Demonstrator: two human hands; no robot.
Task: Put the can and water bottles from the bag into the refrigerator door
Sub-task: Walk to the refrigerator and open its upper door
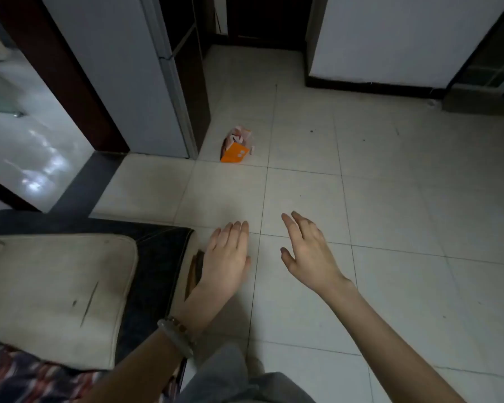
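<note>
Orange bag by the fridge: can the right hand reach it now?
Probably not yet: the right hand hovers open well short of the orange bag. Only floor tiles lie between, so stepping closer should do.

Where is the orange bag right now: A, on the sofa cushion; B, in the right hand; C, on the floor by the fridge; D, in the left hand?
C: the orange bag stands on the floor beside the fridge, while the left hand and right hand reach out open and empty.
</note>
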